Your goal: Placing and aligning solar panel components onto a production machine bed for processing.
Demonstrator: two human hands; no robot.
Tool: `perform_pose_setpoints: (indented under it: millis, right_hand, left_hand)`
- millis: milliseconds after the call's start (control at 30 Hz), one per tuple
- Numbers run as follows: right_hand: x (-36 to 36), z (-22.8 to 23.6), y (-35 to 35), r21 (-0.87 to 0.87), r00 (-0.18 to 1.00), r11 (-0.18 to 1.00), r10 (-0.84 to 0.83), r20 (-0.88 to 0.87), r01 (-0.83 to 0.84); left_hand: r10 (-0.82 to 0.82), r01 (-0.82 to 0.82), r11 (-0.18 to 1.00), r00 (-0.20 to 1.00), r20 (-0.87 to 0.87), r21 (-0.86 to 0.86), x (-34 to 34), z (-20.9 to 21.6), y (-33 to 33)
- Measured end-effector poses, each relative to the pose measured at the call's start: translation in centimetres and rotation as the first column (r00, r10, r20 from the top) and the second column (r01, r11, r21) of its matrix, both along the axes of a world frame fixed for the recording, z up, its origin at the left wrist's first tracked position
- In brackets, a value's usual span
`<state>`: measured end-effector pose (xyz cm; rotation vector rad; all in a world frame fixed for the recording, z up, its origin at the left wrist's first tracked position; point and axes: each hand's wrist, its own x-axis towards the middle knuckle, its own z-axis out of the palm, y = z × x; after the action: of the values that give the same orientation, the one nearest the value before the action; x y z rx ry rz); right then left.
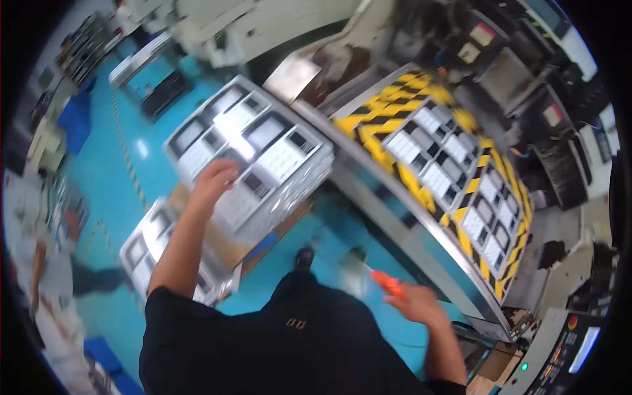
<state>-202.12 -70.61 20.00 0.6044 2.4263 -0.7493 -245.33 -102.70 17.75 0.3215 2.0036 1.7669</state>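
My left hand (216, 182) is above a tall stack of printed sheets (224, 214) wrapped in clear film. Its fingers look loosely bent, but blur hides whether anything is between them. The top sheet carries black, grey and white panels. In my right hand (421, 305) is a tool with an orange handle (387, 283), held low over the floor. The tool's far end is smeared by motion, so its kind is unclear. Closest to the right hand is the metal edge of a long machine bed (454, 263).
Yellow-black striped tape frames printed panels (431, 148) on the machine bed. A second wrapped stack (143, 247) stands at left. At lower right is a control panel (559, 359) with lit buttons. Another person (49, 247) is at the far left; a cart (155, 76) stands behind.
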Motion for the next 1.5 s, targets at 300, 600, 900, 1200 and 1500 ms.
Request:
perform_pose_setpoints:
  millis: [300, 600, 900, 1200, 1500]
  right_hand:
    - [5.4, -30.1, -1.6, -0.144, 0.620, 0.792, -0.335, 0.710, 0.593]
    - [17.7, -21.1, 4.2, 0.211, 0.520, 0.805, -0.534, 0.667, 0.555]
    - [0.8, 16.5, 5.2, -0.145, 0.663, 0.703, -0.707, -0.247, 0.696]
    - [-14.7, 18.4, 6.9, 0.455, 0.981, 0.870, -0.172, -0.087, 0.192]
    - [-19.9, 18.0, 11.1, 0.590, 0.974, 0.806, -0.172, 0.148, 0.052]
  left_hand:
    - [-0.337, -0.032, 0.866, 0.702, -0.627, -0.500, -11.9, -2.1, 3.3]
    - [-0.720, 0.126, 0.307, 0.679, -0.144, -0.943, -17.4, 0.2, 5.6]
    - [-0.776, 0.124, 0.177, 0.627, -0.061, -0.976, -18.2, 3.0, 8.2]
    - [-0.779, 0.095, 0.236, 0.614, -0.129, -0.967, -18.9, 1.8, 6.0]
    - [-0.793, 0.077, 0.251, 0.588, -0.159, -0.965, -18.6, 2.3, 5.9]
